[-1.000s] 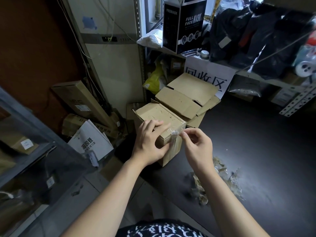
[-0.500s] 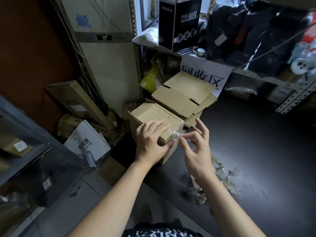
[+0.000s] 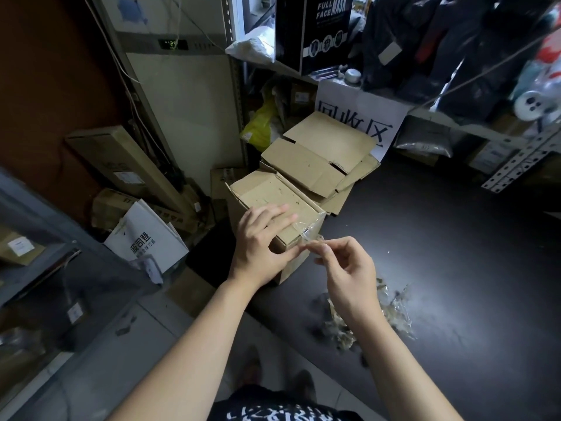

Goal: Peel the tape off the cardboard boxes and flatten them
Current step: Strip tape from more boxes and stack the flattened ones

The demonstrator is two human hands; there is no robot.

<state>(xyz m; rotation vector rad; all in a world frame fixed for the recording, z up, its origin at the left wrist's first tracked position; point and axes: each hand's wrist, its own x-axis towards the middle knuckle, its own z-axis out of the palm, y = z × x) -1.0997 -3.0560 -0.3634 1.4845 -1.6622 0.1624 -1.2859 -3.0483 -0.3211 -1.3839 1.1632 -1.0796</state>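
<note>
Left hand (image 3: 258, 244) lies spread on the box (image 3: 264, 189), right hand (image 3: 349, 268) pinching tape (image 3: 305, 230) at its corner.

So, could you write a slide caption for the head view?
Left hand presses on a cardboard box while the right hand pinches clear tape at its corner.

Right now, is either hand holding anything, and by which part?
The right hand pinches the loose end of the clear tape, whose other end sticks to the cardboard box corner. The left hand only presses flat on the box top.
</note>
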